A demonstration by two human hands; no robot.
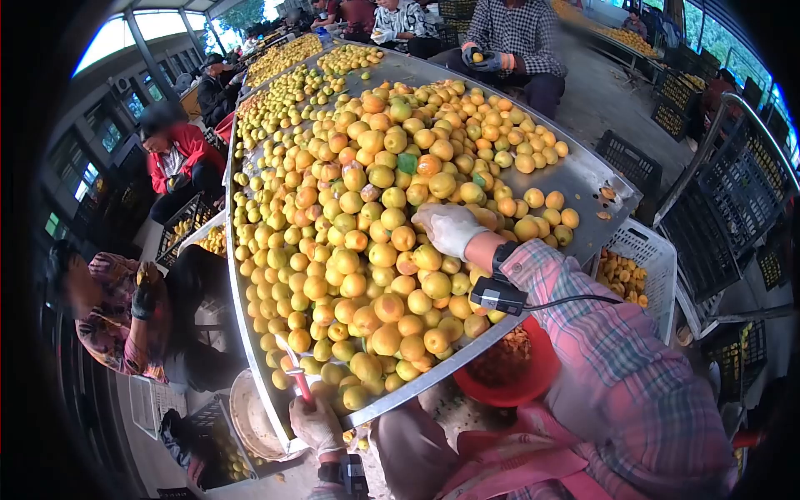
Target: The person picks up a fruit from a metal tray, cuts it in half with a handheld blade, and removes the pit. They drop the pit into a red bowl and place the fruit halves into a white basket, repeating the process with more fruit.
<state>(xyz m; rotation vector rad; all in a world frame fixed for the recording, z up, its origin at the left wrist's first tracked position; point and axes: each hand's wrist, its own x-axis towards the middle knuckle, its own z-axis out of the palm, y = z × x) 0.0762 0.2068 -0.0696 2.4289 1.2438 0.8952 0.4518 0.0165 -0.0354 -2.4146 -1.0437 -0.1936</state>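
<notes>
At the left, a person in a patterned top (117, 304) sits beside the metal table (606, 196), one dark-gloved hand (143, 302) raised. Farther off on that side, a person in a red jacket (187, 150) sits near a black crate of fruit (185, 227). Near the table's near left corner stands a round pale tub (247, 417).

The left hand (317, 423), in a light glove, is closed around a red-handled tool (301, 383) at the table's near edge; the tool's pale end points away over the fruit. Yellow-orange fruit (388, 307) lies heaped over much of the table, with a few green leaves (407, 163) among it, and runs on toward the far end.

The right hand (451, 230), also gloved, is on the right part of the heap, its fingers bent down at the fruit; whether it grasps one cannot be told. Below that forearm, a red basin (540, 367) holds orange scraps. Across the table, a person in a checked shirt (518, 33) holds a fruit. At the right, a white crate (662, 267) contains orange pieces, and dark crates (737, 208) stand beyond it.
</notes>
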